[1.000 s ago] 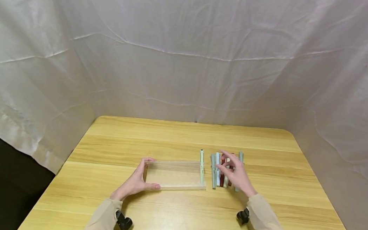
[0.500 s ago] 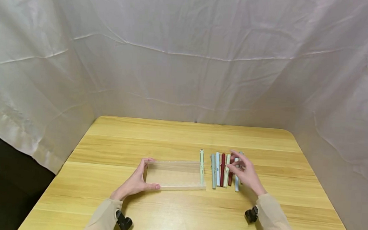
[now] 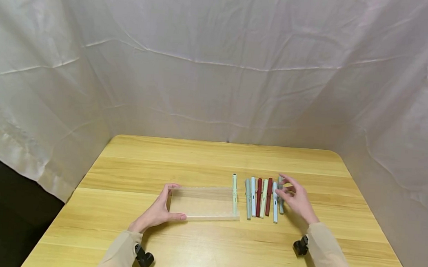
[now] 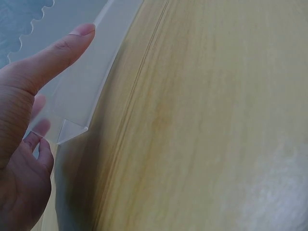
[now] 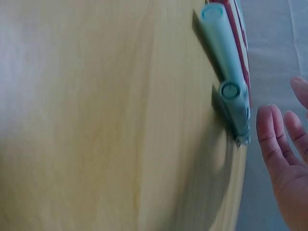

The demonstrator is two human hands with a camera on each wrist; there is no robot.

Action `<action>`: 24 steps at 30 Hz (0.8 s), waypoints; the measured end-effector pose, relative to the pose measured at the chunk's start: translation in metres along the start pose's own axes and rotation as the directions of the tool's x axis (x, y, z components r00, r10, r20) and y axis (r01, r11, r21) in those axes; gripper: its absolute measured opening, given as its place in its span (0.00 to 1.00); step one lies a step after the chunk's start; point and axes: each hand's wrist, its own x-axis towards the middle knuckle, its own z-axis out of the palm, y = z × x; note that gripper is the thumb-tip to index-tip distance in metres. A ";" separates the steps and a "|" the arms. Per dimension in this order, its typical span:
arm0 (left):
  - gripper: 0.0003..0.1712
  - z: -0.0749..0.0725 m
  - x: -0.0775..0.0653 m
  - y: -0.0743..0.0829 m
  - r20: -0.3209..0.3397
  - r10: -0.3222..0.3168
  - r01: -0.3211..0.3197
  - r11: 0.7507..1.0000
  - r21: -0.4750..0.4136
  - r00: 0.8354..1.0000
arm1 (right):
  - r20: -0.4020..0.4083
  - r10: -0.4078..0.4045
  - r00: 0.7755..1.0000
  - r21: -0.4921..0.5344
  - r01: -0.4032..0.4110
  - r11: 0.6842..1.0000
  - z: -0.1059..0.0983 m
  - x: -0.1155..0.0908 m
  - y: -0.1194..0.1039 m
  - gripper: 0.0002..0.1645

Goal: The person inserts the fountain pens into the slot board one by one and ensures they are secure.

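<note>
My left hand (image 3: 159, 210) grips the left end of a clear plastic pen rack (image 3: 201, 217), thumb along the front side and fingers at the back. Its scalloped edge (image 4: 32, 21) shows in the left wrist view. A pale green pen (image 3: 234, 196) lies across the rack's right end. To the right, several pens lie in a row, among them a dark red pen (image 3: 258, 197) and a light blue pen (image 3: 275, 202). My right hand (image 3: 298, 200) hovers over the row's right end, nearest the grey-green pen (image 3: 281, 203). In the right wrist view its fingers (image 5: 272, 139) are apart from the pens.
The wooden table (image 3: 206, 251) has a pale cloth curtain (image 3: 216, 88) behind it and at both sides. A dark surface (image 3: 3, 210) lies beyond the table's left edge. Each wrist wears a small black camera (image 3: 144, 258).
My right hand has moved right along the row of pens, uncovering the red, pale green and light blue ones. The left hand and the rack have stayed put.
</note>
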 end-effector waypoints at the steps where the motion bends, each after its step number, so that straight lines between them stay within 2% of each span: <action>1: 0.55 0.000 0.000 0.000 0.000 0.000 0.000 1.000 -0.002 1.000 | 0.001 0.008 1.000 -0.011 -0.008 1.000 -0.001 0.000 0.002 0.37; 14: 0.55 0.000 0.000 0.000 0.008 0.010 -0.010 1.000 -0.010 1.000 | 0.028 0.057 0.998 -0.134 -0.053 0.990 -0.008 0.007 0.019 0.38; 24: 0.56 -0.001 -0.001 0.001 0.022 0.020 -0.020 1.000 -0.005 1.000 | 0.107 0.169 0.980 -0.190 -0.147 0.971 -0.015 0.012 0.021 0.41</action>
